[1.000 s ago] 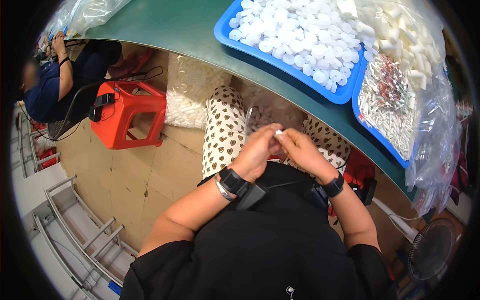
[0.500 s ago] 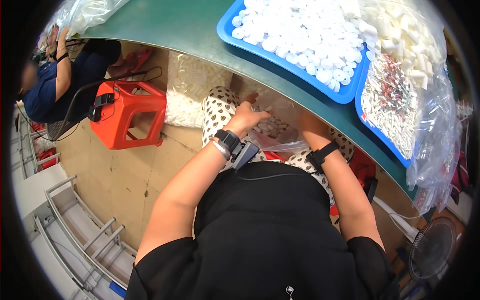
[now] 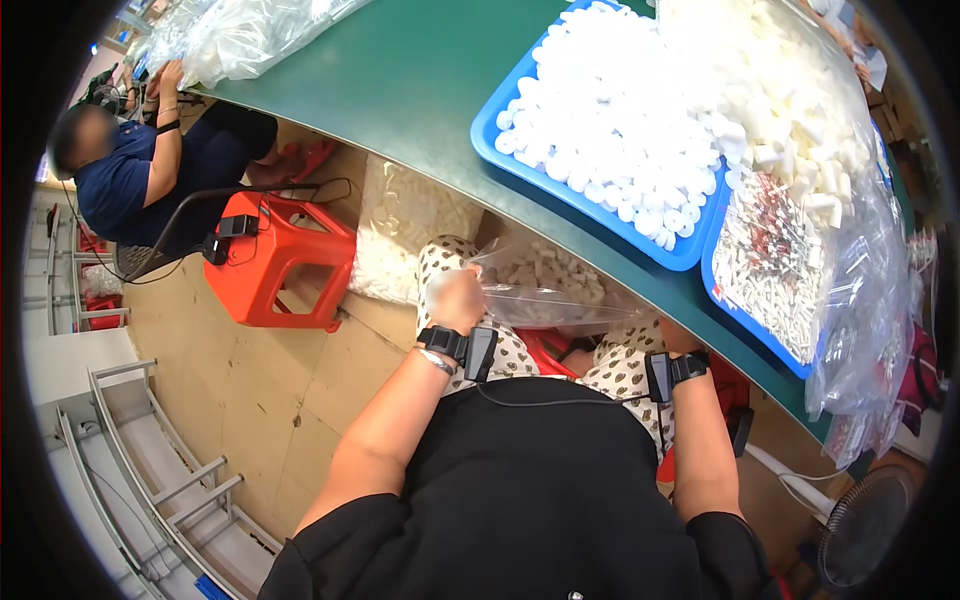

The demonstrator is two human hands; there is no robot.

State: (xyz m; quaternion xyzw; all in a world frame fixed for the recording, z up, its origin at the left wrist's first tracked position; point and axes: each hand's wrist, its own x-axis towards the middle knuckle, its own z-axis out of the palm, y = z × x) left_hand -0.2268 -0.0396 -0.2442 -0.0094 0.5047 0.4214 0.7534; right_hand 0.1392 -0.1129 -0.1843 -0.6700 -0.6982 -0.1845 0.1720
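Observation:
A clear plastic bag (image 3: 545, 309) of small pale pieces (image 3: 545, 270) lies over my lap, partly under the table edge. My left hand (image 3: 457, 300) is closed on the bag's left rim, slightly smeared by motion. The bag's front edge runs stretched across toward my right hand (image 3: 680, 337). That hand is at the bag's right end, against the underside of the table edge, which hides its fingers. Both wrists wear black straps with small devices, joined by a cable.
On the green table (image 3: 400, 110) stand a blue tray (image 3: 490, 135) of white round pieces and another blue tray (image 3: 765, 340) of thin pieces. A red stool (image 3: 270, 275) and a full clear sack (image 3: 395, 225) are at the left. Another person (image 3: 130, 180) sits beyond; a fan (image 3: 865, 520) stands right.
My left hand has come back from over the pieces, toward me, and closed on the bag's rim. My right hand has moved toward me and rightward. The bag's front edge is now stretched wider.

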